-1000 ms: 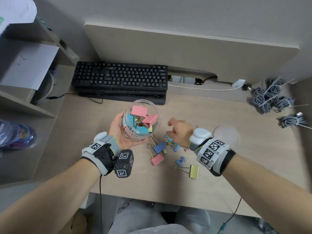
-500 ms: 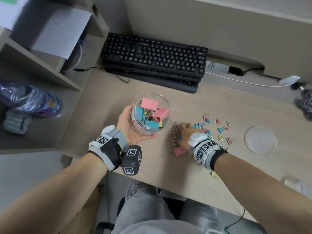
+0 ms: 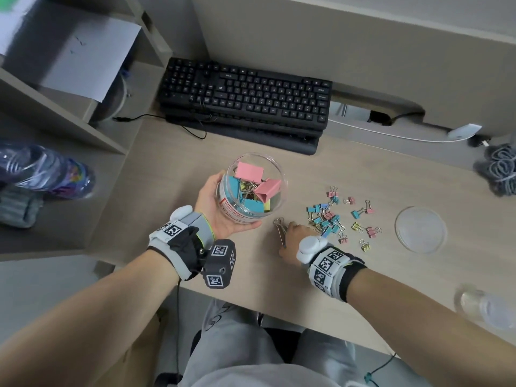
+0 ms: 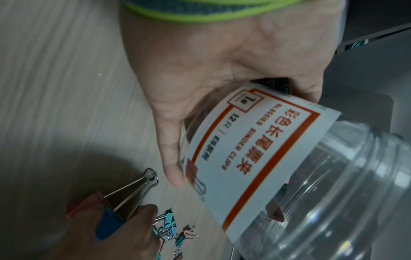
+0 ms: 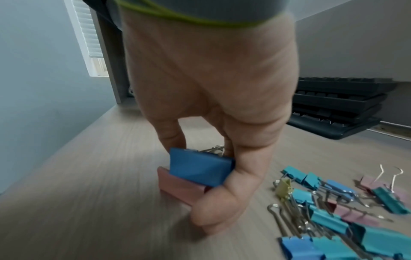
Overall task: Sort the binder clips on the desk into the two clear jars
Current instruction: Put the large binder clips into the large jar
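My left hand (image 3: 213, 203) grips a clear jar (image 3: 275, 174) tilted just above the desk; large pink, blue and yellow binder clips lie inside. The jar's label (image 4: 251, 149) faces the left wrist camera. Just right of the jar, my right hand (image 3: 291, 238) rests on the desk, thumb and fingers pinching a large blue binder clip (image 5: 200, 166). A large pink clip (image 5: 180, 188) lies under it, touching. Their wire handles (image 3: 280, 229) point toward the jar. Several small clips (image 3: 332, 216) are scattered right of that hand.
A round clear lid (image 3: 421, 229) lies on the desk to the right. A blurred clear object (image 3: 485, 307), perhaps another jar, sits at the near right edge. A black keyboard (image 3: 245, 99) lies behind. Shelves (image 3: 55, 113) stand left, coiled cables (image 3: 499, 169) far right.
My right hand has drawn back from the scattered clips and closed round the large blue clip beside the pink one. The jar stays in my left hand. The head view has swung left.
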